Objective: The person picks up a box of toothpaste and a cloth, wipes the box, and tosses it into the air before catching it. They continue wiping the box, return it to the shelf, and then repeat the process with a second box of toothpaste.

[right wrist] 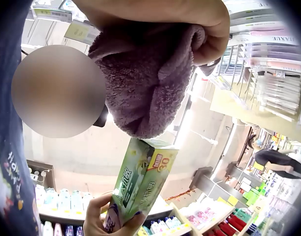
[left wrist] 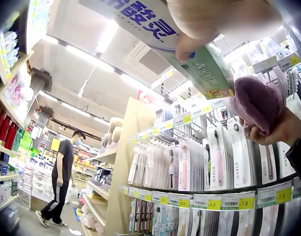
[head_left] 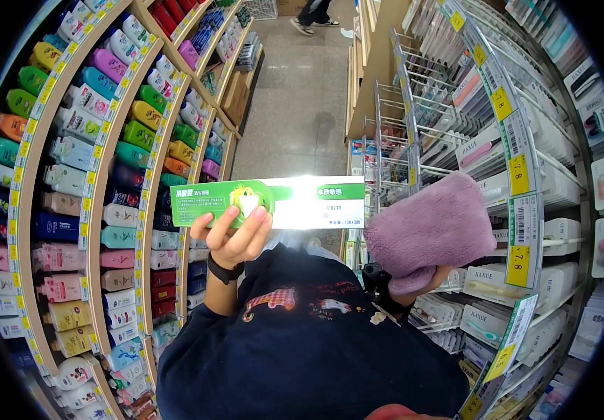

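A long green and white toothpaste box (head_left: 295, 203) is held level in front of the chest by my left hand (head_left: 242, 234), the fingers bent over its lower edge. Its printed panel faces up, and glare washes out part of it. My right hand (head_left: 433, 280) grips a folded mauve fluffy towel (head_left: 428, 224) by its lower part, and the cloth hides most of that hand in the head view. Seen from the right wrist, the towel (right wrist: 145, 83) hangs from the curled fingers, with the toothpaste box (right wrist: 140, 182) just beyond it.
Shelves of bottles (head_left: 134, 133) line the left side. To the right, hooks carry packaged toothbrushes (head_left: 480, 147) behind price tags (head_left: 519, 175), close beside the towel. An aisle floor (head_left: 295, 91) runs ahead between them. Farther off stands a person in dark clothes (left wrist: 63, 167).
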Demonstrator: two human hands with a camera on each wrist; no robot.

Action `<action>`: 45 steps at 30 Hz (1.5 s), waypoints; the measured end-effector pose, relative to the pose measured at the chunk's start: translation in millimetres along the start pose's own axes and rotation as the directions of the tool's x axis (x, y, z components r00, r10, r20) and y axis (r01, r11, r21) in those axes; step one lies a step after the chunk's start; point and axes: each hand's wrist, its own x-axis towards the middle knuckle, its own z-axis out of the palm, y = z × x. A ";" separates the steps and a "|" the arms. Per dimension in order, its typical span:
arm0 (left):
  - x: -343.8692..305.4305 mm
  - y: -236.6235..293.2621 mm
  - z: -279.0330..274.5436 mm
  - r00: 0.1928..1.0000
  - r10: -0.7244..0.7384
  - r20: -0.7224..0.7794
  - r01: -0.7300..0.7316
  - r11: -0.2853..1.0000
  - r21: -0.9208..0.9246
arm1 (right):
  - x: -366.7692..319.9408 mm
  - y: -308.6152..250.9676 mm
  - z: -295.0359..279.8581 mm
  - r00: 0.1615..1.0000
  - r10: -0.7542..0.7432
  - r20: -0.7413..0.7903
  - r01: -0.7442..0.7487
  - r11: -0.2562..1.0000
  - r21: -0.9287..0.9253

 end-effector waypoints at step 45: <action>108.3 -8.0 -47.5 0.811 -0.577 -0.101 -0.067 0.079 -0.995 | -23.5 4.5 38.6 0.980 0.102 -0.172 -0.106 0.994 -0.014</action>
